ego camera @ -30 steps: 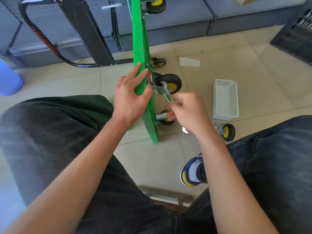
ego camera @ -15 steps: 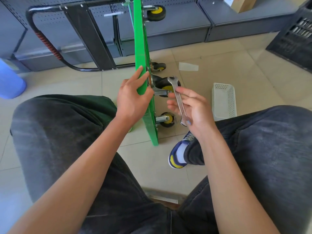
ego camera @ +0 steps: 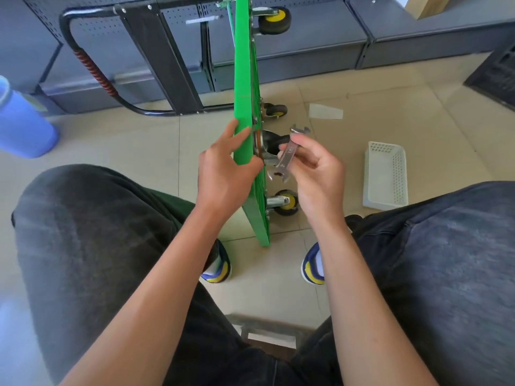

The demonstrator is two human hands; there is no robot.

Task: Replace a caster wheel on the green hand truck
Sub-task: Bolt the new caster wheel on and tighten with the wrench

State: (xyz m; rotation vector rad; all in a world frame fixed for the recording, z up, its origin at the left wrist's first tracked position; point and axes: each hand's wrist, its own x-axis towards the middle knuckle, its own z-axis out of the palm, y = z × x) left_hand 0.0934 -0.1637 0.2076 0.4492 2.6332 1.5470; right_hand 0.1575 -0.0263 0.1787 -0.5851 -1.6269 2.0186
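The green hand truck (ego camera: pixel 245 87) stands on its edge between my knees, its underside facing right. My left hand (ego camera: pixel 223 174) holds the deck's near edge, thumb hooked round it and fingers straight along the top face. My right hand (ego camera: pixel 317 174) pinches a silver open-ended wrench (ego camera: pixel 288 156) by its middle, lifted clear of the truck. Behind the wrench sits a black caster wheel (ego camera: pixel 274 143) in its metal bracket, partly hidden. Three more casters show: a lower one (ego camera: pixel 285 203), a far small one (ego camera: pixel 276 110) and a top one (ego camera: pixel 274 20).
A white perforated basket (ego camera: pixel 386 174) lies on the tile floor to the right. The truck's black folded handle (ego camera: pixel 94 71) reaches left toward grey shelving. A blue container (ego camera: pixel 22 126) stands at far left. My shoes (ego camera: pixel 313 264) flank the truck's near corner.
My right hand took the wrench off the caster bracket, lifted it and turned it in its fingers. The spare caster by the basket is hidden now as my right leg shifted. My left hand stayed.
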